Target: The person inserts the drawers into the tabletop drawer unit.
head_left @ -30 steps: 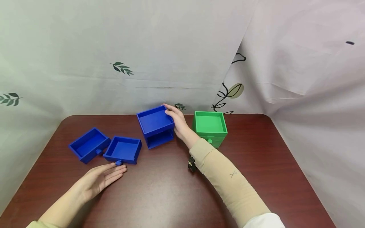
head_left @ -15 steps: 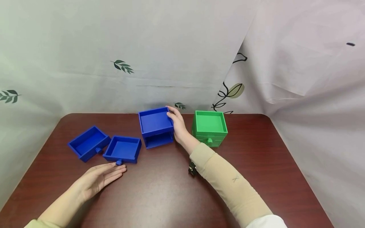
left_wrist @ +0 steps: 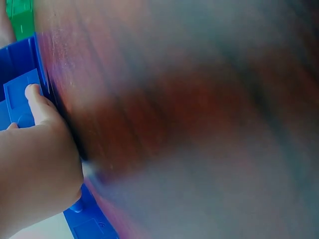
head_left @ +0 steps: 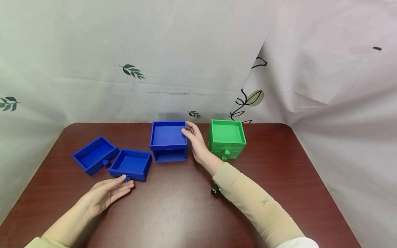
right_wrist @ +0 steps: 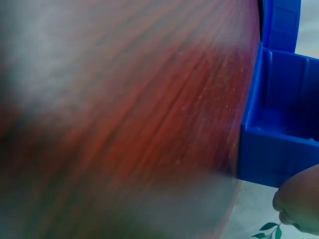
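A small blue drawer (head_left: pixel 131 164) lies open side up on the table, its front turned toward me. My left hand (head_left: pixel 103 196) pinches the knob on that front, thumb on one side and a finger on the other; the left wrist view shows a fingertip against the drawer front (left_wrist: pixel 22 97). At the back middle stands a blue drawer cabinet (head_left: pixel 169 135) with a tray-like top and a hollow opening facing me. My right hand (head_left: pixel 197 143) grips its right side, thumb over the top rim and fingers toward the back.
Left of the held drawer lies a second blue drawer (head_left: pixel 96 155), set at an angle with its knob toward the right. A green drawer cabinet (head_left: pixel 227 134) with knobs stands right of my right hand. Patterned cloth (head_left: pixel 173 62) hangs behind the table (head_left: pixel 173 213).
My right hand has turned the blue cabinet so its opening squarely faces me. The drawer at my left hand has swung slightly, its knob moving a little left.
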`<state>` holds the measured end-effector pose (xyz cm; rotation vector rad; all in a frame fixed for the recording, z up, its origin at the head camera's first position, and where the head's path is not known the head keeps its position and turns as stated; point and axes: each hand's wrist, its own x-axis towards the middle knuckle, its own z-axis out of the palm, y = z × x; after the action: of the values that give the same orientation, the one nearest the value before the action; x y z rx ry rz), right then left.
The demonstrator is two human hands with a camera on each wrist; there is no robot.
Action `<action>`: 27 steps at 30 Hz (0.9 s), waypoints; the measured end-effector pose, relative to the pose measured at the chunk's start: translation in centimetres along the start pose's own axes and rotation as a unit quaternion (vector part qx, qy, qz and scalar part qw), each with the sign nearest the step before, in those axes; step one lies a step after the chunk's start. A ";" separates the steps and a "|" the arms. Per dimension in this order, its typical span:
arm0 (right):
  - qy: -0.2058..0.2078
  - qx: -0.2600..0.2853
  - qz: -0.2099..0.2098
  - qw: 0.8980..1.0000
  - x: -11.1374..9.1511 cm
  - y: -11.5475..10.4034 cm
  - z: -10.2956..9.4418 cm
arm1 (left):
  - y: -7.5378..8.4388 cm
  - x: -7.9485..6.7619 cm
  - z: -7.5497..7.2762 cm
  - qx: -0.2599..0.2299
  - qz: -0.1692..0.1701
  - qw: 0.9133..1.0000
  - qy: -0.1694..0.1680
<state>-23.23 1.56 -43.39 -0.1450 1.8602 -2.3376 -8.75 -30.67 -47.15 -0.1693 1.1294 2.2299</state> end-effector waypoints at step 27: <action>-0.069 -0.054 -0.025 0.996 -0.8 0.6 -1.8 | -1.9 -1.7 2.0 -0.019 0.029 0.999 0.027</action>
<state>-22.73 3.34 -44.34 -0.3603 1.9351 -2.1958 -5.96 -29.17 -46.56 -0.2161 1.1357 2.3118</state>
